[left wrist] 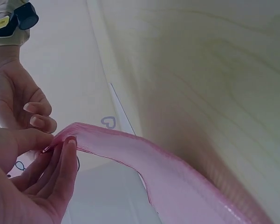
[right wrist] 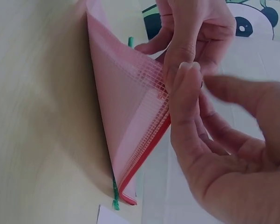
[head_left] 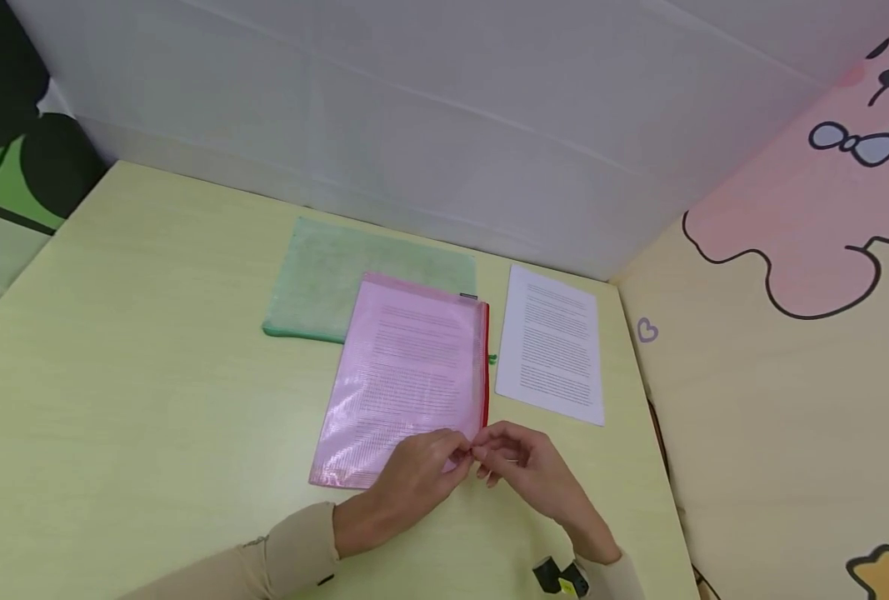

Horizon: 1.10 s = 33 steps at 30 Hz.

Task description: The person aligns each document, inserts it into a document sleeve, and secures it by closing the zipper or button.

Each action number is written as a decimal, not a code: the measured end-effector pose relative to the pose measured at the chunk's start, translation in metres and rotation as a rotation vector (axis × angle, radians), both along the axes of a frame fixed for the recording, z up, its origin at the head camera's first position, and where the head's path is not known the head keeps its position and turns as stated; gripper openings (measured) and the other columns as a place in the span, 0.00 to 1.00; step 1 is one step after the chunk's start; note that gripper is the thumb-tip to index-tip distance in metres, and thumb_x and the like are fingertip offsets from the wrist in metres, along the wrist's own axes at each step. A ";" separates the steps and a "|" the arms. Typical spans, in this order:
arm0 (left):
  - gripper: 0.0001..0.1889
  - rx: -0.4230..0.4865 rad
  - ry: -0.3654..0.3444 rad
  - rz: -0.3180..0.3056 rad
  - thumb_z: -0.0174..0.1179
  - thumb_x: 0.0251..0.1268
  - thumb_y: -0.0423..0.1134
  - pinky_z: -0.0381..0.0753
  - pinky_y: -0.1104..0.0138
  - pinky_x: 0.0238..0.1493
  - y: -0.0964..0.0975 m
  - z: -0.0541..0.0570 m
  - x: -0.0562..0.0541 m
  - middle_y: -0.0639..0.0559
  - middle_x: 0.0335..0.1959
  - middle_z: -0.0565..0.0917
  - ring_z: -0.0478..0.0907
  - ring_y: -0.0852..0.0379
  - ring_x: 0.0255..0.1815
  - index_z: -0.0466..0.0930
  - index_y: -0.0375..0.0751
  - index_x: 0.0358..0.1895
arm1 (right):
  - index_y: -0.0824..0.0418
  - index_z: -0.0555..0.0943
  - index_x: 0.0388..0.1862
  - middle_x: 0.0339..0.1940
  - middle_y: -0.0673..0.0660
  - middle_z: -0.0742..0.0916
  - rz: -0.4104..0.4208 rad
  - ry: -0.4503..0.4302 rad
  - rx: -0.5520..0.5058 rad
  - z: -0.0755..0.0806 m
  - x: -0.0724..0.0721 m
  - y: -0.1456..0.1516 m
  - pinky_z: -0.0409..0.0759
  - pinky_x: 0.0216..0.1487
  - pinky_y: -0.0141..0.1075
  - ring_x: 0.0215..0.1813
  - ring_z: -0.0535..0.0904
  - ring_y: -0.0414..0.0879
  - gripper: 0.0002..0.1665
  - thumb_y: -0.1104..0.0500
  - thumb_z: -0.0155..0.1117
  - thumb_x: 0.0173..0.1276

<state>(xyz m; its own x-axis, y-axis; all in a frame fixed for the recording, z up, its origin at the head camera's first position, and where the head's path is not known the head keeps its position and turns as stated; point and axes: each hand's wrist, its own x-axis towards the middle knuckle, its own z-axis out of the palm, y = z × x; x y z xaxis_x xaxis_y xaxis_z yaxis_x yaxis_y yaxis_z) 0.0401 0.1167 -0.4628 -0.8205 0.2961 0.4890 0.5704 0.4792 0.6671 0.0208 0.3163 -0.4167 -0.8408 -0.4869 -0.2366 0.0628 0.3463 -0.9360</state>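
A translucent pink zip pouch [head_left: 407, 358] with a printed sheet inside lies on the table, its red zipper [head_left: 486, 358] along the right side. My left hand [head_left: 422, 467] pinches the pouch's near right corner between thumb and fingers. In the left wrist view that corner is lifted and the pouch [left wrist: 177, 177] bends down from it. My right hand [head_left: 530, 471] meets the left at the zipper's near end, thumb and forefinger drawn together. In the right wrist view, the fingertips of my right hand [right wrist: 223, 140] mostly hide the small zipper pull they pinch.
A green zip pouch [head_left: 317, 275] lies partly under the pink one, near the back wall. Right of them is a printed white sheet [head_left: 549, 346]. The table [head_left: 152, 375] meets a decorated panel [head_left: 774, 400] on the right. A small black device sits at my right wrist.
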 end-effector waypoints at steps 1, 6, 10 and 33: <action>0.06 -0.002 -0.004 0.001 0.73 0.56 0.28 0.80 0.74 0.31 0.000 0.000 0.000 0.54 0.28 0.87 0.83 0.63 0.28 0.85 0.39 0.34 | 0.69 0.81 0.51 0.41 0.69 0.87 0.004 0.015 0.007 0.000 0.001 0.000 0.88 0.36 0.41 0.36 0.87 0.51 0.11 0.64 0.67 0.73; 0.05 -0.003 -0.048 -0.010 0.74 0.57 0.30 0.81 0.74 0.32 -0.001 0.001 0.000 0.53 0.29 0.87 0.83 0.63 0.29 0.87 0.38 0.35 | 0.67 0.82 0.50 0.40 0.63 0.88 -0.008 0.085 0.037 0.001 0.004 -0.002 0.88 0.35 0.45 0.34 0.87 0.46 0.14 0.64 0.72 0.69; 0.04 -0.001 -0.047 -0.015 0.74 0.59 0.31 0.82 0.74 0.33 -0.002 0.002 -0.001 0.54 0.30 0.89 0.84 0.63 0.30 0.89 0.39 0.36 | 0.64 0.86 0.46 0.37 0.58 0.90 -0.051 0.221 0.070 0.000 0.006 -0.003 0.88 0.33 0.40 0.33 0.87 0.49 0.08 0.64 0.71 0.69; 0.04 -0.026 0.000 -0.065 0.74 0.60 0.35 0.79 0.76 0.32 -0.006 0.003 -0.007 0.54 0.29 0.89 0.80 0.67 0.27 0.92 0.39 0.36 | 0.61 0.85 0.46 0.38 0.58 0.88 0.023 0.443 0.103 -0.004 0.005 -0.005 0.87 0.29 0.36 0.32 0.87 0.52 0.09 0.67 0.71 0.68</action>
<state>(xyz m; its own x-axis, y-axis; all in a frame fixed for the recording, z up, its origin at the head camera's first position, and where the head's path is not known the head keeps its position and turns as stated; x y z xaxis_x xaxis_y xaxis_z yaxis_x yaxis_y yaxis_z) 0.0332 0.1111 -0.4602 -0.7988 0.3615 0.4808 0.6014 0.4578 0.6549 0.0258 0.3114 -0.4203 -0.8610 -0.4996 0.0954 -0.3450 0.4358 -0.8313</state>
